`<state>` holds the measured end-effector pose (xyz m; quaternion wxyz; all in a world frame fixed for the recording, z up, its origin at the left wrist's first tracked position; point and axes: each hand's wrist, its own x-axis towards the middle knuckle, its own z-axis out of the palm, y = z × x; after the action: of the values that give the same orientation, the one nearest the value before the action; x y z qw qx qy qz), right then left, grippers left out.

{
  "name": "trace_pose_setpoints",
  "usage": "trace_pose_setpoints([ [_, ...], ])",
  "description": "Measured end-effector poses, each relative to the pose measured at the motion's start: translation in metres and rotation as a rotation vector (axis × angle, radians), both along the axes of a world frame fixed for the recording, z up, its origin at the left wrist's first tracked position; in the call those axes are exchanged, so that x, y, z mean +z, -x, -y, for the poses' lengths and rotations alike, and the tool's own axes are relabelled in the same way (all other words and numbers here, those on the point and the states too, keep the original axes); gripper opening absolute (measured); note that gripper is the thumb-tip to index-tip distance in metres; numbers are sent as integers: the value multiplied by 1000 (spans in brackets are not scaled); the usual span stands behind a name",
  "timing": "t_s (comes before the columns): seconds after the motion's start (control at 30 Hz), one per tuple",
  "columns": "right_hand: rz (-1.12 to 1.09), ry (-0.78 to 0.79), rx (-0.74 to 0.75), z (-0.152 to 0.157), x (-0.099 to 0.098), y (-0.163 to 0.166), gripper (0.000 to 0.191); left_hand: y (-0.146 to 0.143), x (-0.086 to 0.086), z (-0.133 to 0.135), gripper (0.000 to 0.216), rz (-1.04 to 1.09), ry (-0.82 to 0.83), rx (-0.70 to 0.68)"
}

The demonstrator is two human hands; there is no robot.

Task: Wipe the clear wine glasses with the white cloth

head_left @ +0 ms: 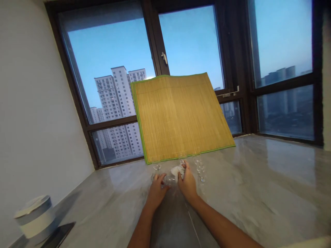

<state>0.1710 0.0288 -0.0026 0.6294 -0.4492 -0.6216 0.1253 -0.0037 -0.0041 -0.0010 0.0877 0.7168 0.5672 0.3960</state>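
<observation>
Over the grey counter, my left hand (157, 191) has its thumb and fingers curved around the left end of a small clear glass (169, 178), which looks tipped on its side. My right hand (188, 182) pinches a crumpled white tissue or cloth (177, 171) against the right end of that glass. Just behind my left hand stands another clear glass (157, 166). Beyond my right fingers is one more glass (181, 160), partly hidden. Several clear glasses (200, 168) form a row to the right of my right hand. Their outlines are faint.
A yellow bamboo mat (181, 117) with green edging leans against the window (119, 65) behind the glasses. On the left of the marble-patterned counter (258, 193) sit a white and grey canister (36, 218) and a dark flat object (60, 234).
</observation>
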Motion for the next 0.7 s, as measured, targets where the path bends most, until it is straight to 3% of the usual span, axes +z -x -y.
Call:
trace_pose_setpoints([
  [0.2, 15, 44, 60, -3, -5, 0, 67, 2, -4, -2, 52, 61, -32, 56],
  [0.47, -119, 73, 462, 1, -11, 7, 67, 7, 2, 0, 56, 92, -82, 140],
  [0.7, -176, 116, 627, 8, -8, 6, 79, 6, 1, 2, 54, 74, -93, 131],
])
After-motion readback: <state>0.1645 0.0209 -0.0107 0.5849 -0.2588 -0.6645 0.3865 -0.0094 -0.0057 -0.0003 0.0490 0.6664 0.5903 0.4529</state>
